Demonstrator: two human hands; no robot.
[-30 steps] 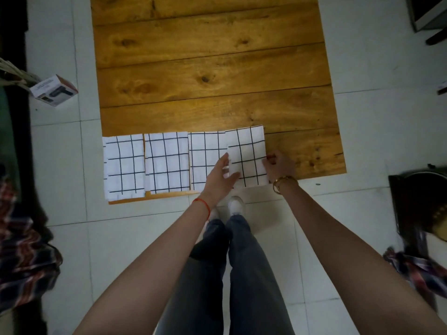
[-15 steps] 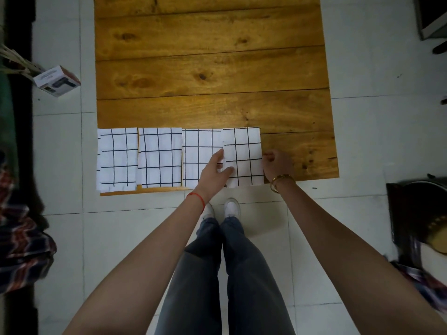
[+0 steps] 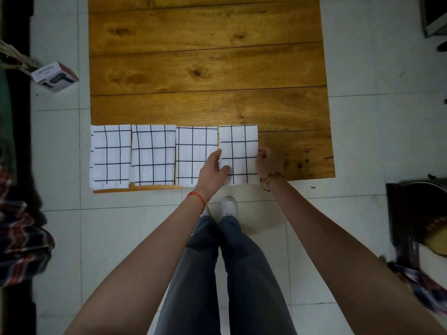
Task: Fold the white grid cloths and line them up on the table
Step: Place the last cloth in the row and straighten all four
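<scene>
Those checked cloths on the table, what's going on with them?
A person is lining up folded white grid cloths along the near edge of a wooden table. Three already lie side by side. The left hand and right hand grip the sides of the fourth cloth, setting it at the row's right end.

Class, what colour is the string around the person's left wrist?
Red string, clearest in the head view.

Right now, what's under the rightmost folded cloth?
The rightmost folded cloth lies on the wooden table, left hand and right hand at its side edges. Anything between cloth and wood is covered; its near edge reaches the table's front edge.
</scene>
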